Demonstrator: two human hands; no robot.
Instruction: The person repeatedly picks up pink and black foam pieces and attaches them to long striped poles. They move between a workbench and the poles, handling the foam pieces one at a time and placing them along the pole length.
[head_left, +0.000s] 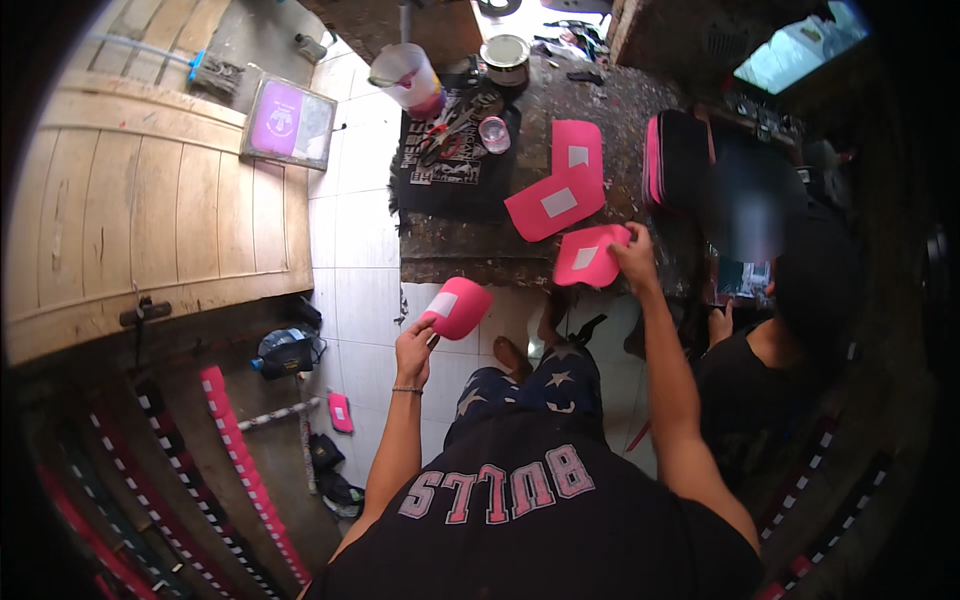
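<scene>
My left hand point(414, 354) is closed on a pink panel point(468, 308) with a rounded outline and a white rectangular patch, held out over the floor in front of the table's near edge. My right hand point(636, 258) grips a second pink panel point(573, 246) by its right side, above that same edge. Two more pink panels point(577, 140) with white patches lie overlapping on the dark, paint-spattered table point(625, 85), just beyond my right hand. Whether these panels are cloth or foam, I cannot tell.
Farther left on the table, a black cloth point(415, 195) carries tools, a small jar point(494, 134) and a white bucket point(404, 75). A tin point(505, 60) stands behind. A person point(760, 370) sits close on my right, near a black-and-pink stack point(685, 160). Rows of patched strips point(240, 455) lie lower left.
</scene>
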